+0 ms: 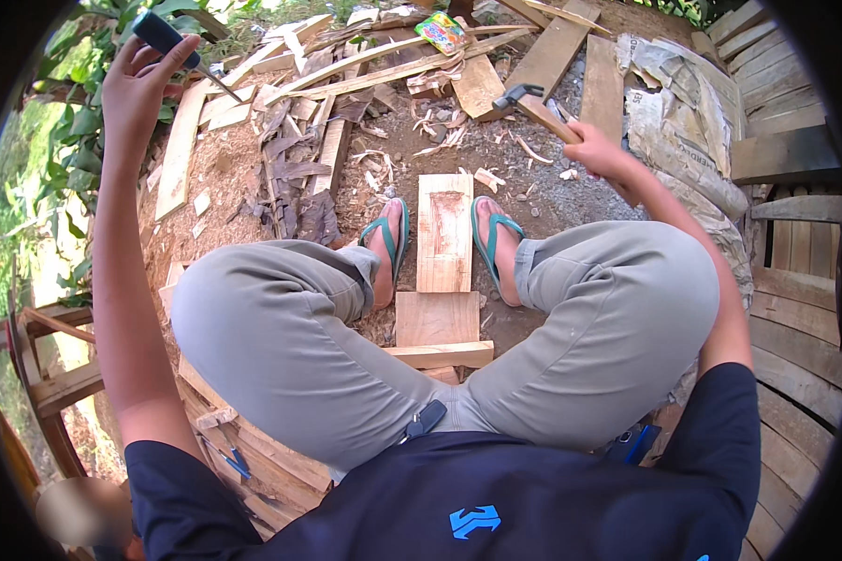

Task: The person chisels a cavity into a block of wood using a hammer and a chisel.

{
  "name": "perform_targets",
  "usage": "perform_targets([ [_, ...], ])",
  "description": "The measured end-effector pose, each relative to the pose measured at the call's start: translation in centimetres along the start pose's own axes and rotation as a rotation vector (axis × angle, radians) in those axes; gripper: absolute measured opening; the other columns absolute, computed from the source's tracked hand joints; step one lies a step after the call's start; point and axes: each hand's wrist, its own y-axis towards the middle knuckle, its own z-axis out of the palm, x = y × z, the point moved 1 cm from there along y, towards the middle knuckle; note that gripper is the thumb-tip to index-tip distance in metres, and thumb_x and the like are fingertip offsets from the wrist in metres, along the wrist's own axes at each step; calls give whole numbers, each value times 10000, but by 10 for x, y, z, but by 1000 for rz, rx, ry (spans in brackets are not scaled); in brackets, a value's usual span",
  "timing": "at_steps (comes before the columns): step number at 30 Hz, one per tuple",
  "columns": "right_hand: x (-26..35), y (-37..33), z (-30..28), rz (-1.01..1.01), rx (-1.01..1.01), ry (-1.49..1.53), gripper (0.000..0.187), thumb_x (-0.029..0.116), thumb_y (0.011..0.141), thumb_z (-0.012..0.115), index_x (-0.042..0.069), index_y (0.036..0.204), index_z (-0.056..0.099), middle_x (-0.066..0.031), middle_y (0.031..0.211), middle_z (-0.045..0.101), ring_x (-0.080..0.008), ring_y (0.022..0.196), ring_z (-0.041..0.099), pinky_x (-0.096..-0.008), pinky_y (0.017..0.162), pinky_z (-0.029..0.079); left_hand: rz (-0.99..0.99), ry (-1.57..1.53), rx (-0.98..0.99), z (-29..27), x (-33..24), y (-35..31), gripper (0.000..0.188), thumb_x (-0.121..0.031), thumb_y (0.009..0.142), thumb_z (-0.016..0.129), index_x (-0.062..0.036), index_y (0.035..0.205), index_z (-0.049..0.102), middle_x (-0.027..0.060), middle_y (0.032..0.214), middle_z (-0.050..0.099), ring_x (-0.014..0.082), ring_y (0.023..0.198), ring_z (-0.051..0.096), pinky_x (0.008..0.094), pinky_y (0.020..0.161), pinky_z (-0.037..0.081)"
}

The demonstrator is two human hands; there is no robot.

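The left hand (pixel 140 86) has its fingers and thumb closed on the dark handle of a thin-shafted tool (pixel 162 35), raised at the upper left with the shaft slanting down and inward, while the right hand (pixel 599 151) is wrapped round the wooden handle of a hammer (pixel 550 119) — its head pointing inward. Well apart from both tools, a pale wooden block (pixel 445 245) with a rough reddish patch lies between the green sandals (pixel 402 245) — wood chips (pixel 487 179) scattered just beyond.
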Motion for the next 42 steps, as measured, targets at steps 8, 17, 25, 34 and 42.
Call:
perform_targets([
  [8, 19, 66, -5, -136, 321, -501, 300, 156, 818, 662, -22, 1060, 649, -120, 730, 629, -242, 636, 654, -410, 557, 518, -155, -218, 443, 201, 96, -31, 403, -327, 945, 763, -19, 1154, 609, 130, 1007, 761, 160, 865, 731, 268, 701, 576],
  [17, -3, 77, 61, -173, 225, -400, 271, 156, 808, 672, -21, 1009, 633, -201, 812, 645, -327, 735, 643, -440, 675, 486, -277, -399, 484, 312, 113, -128, 313, -261, 896, 825, -19, 1063, 717, 19, 853, 713, 77, 765, 672, 236, 664, 544],
  [25, 3, 66, 95, -136, 157, -176, 304, 119, 826, 620, -11, 1101, 613, -58, 731, 553, -136, 609, 526, -326, 554, 432, -312, -340, 535, 325, 130, -152, 397, -241, 949, 770, -7, 1233, 621, 58, 972, 727, 107, 861, 698, 251, 692, 568],
  [34, 10, 48, 100, -55, 169, -2, 342, 145, 880, 661, 24, 1193, 594, -20, 742, 558, -92, 542, 552, -267, 488, 455, -232, -470, 446, 327, 128, -162, 314, -118, 901, 812, -10, 1125, 621, 78, 968, 739, 113, 877, 702, 253, 708, 573],
  [42, 24, 28, 100, 56, 97, 101, 445, 298, 944, 756, 60, 1280, 587, 14, 750, 541, -73, 539, 521, -259, 484, 437, -163, -554, 490, 323, 114, -169, 256, -67, 852, 842, -45, 987, 625, 67, 952, 742, 103, 870, 688, 254, 733, 574],
])
